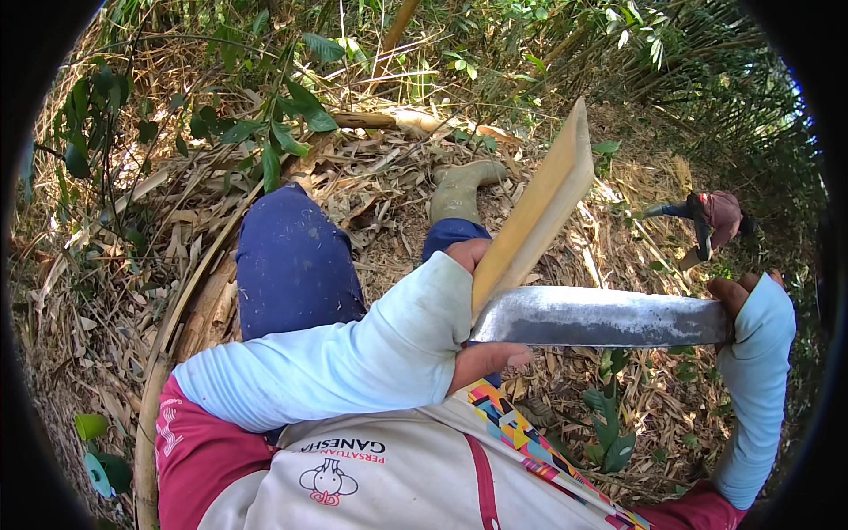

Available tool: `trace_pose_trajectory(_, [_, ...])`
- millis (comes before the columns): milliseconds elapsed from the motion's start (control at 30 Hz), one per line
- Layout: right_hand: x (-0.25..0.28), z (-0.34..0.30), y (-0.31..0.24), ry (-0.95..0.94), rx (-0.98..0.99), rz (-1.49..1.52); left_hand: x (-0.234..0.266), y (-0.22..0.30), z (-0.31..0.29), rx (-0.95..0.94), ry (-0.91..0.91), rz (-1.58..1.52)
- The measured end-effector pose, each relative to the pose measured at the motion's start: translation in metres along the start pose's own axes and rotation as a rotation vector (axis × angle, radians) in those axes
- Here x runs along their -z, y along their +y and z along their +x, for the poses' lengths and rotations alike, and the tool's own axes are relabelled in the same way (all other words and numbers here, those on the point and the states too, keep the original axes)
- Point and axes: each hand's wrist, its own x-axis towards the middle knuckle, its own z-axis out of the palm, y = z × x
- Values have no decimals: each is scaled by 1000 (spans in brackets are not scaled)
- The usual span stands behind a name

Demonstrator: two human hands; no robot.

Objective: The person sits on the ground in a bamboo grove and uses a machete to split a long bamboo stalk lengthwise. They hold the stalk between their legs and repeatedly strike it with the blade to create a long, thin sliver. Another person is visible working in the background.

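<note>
My left hand (477, 360) is closed around the lower part of a pale yellow split piece of bamboo (543, 190), which slants up and to the right. A machete (605, 318) lies almost level in front of my body, its broad, dark-stained steel blade meeting the bamboo's lower end beside my left thumb. At the far right my right hand (746, 291) grips the machete's other end; the handle is hidden in the fingers. Light blue sleeves cover both forearms and part of each hand.
My bent leg in blue trousers (291, 261) and a muddy boot (459, 187) rest over dry leaf litter. A long bamboo pole (177, 327) curves along my left. At lower left is a green cup (90, 426). Another person (720, 219) bends over at far right, among bamboo thickets.
</note>
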Motion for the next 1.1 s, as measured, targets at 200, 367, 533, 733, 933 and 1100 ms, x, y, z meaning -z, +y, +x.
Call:
trace_pose_trajectory(200, [0,-1,-3,2,-25,-17,0,5,2,2,29,117])
trace_pose_trajectory(367, [1,-2,-2,-24,-49,-33,0,4,2,-38,25,186])
trace_pose_trajectory(533, [-1,-3,-3,-7,-35,-41,6,8,4,-12,-8,273])
trace_pose_trajectory(733, [-5,-6,-1,-17,-20,-27,5,12,4,174,-16,145])
trace_pose_trajectory(933, [-16,-10,-7,-21,-104,-106,3,10,5,88,116,192])
trace_pose_trajectory(1100, [-22,-14,-9,17,-67,-102,-2,9,6,122,163,187])
